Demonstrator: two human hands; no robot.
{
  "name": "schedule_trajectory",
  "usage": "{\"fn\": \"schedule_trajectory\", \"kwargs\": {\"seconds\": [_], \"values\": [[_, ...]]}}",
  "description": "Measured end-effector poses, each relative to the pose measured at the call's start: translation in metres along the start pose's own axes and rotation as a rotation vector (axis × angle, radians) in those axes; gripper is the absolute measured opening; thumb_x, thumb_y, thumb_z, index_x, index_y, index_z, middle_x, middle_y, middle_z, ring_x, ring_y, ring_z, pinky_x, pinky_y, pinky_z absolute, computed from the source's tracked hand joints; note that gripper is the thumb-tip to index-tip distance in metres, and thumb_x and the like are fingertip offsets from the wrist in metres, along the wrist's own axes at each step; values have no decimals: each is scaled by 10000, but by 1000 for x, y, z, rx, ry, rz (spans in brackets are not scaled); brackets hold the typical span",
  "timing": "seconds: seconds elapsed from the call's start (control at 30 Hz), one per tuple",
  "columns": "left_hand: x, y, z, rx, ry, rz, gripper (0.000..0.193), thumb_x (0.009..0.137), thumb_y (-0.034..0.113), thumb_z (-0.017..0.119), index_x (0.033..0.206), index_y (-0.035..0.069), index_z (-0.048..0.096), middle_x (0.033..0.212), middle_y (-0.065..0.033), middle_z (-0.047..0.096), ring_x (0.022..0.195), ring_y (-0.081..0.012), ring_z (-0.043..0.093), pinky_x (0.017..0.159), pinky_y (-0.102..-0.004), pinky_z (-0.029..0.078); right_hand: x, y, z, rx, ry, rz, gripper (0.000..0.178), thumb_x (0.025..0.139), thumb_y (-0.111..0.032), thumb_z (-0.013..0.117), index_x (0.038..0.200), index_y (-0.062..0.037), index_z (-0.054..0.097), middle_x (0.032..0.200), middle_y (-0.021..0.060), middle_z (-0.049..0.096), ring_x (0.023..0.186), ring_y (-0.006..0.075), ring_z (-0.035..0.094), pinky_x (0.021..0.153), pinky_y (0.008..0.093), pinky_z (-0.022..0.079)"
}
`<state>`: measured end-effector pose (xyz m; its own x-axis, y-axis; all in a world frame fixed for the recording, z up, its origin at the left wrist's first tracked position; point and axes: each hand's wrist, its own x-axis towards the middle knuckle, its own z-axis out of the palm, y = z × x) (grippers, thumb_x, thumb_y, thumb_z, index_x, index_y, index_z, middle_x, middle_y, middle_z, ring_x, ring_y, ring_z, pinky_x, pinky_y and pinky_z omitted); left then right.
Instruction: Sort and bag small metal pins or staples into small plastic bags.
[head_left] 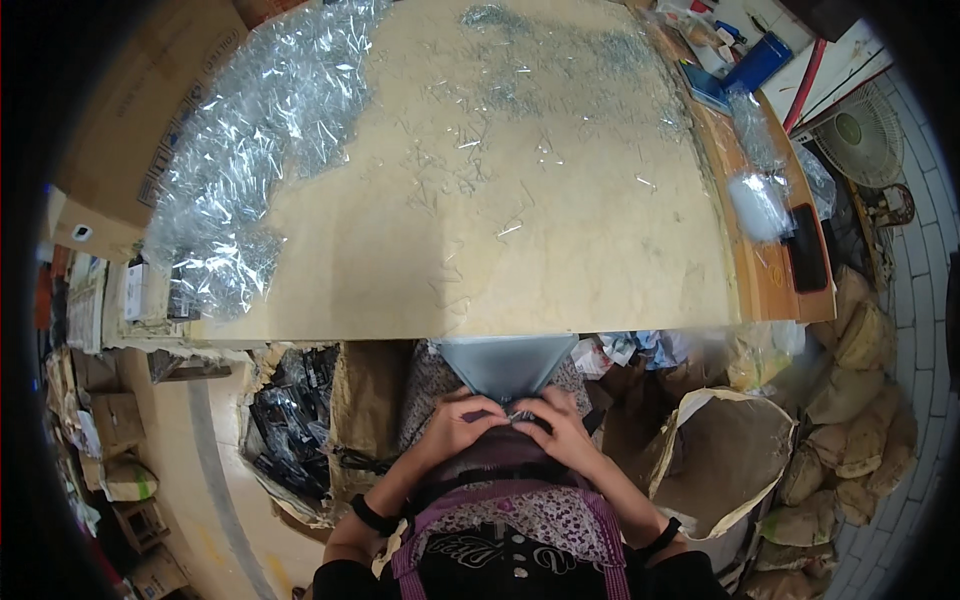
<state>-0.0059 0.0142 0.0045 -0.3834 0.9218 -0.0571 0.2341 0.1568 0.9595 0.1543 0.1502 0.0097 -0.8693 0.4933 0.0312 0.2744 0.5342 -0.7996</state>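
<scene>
A grey, dustpan-like tray (505,368) rests over my lap, its wide end against the table's front edge and its narrow end toward me. At that narrow end my left hand (462,424) and my right hand (556,424) come close together, fingers bent and pinched. Something small and silvery shows between the fingertips, too small to name. Beyond the tray, the pale wooden table (590,270) carries scattered thin, wire-like metal pieces (510,225). More of these fine pieces (560,70) lie thickly at its far side.
A big heap of shiny, clear-looking pieces (265,130) covers the table's left. Along the right ledge lie a dark phone (808,250) and a blue box (757,63). Below stand a sack of black parts (292,420) on my left and an open sack (725,460) on my right.
</scene>
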Motion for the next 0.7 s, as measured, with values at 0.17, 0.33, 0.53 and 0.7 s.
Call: {"fn": "schedule_trajectory", "kwargs": {"seconds": [0.17, 0.33, 0.53, 0.7], "values": [[-16, -26, 1, -149, -251, -66, 101, 786, 56, 678, 868, 7, 648, 992, -122, 659, 966, -227, 623, 850, -311, 475, -3, 17, 6, 68, -302, -133, 161, 770, -42, 610, 914, -94, 658, 887, 73, 604, 879, 269, 586, 776, 355, 466], [-13, 8, -13, -74, -137, 34, 162, 766, 71, 703, 913, 28, 651, 946, -126, 666, 914, -253, 648, 802, -321, 504, 8, 0, -1, 91, -275, -246, 216, 711, 8, 618, 890, -100, 673, 857, 50, 606, 832, 250, 581, 741, 358, 466], [-10, 60, -71, -48, 268, 31, 176, 775, 20, 699, 941, 13, 644, 930, -94, 676, 844, -162, 653, 734, -282, 520, 107, -67, -54, 88, 59, -523, 233, 774, -76, 646, 1006, -52, 635, 971, 117, 639, 908, 293, 592, 804, 393, 447], [13, 43, -169, 226, 888, -28, 208, 777, 12, 689, 974, -2, 623, 876, -72, 666, 799, -126, 624, 707, -259, 500, 263, -68, -74, -412, 96, -580, 537, 832, -313, 618, 1277, -40, 492, 1388, 187, 403, 1278, 327, 381, 1053, 450, 289]]}}
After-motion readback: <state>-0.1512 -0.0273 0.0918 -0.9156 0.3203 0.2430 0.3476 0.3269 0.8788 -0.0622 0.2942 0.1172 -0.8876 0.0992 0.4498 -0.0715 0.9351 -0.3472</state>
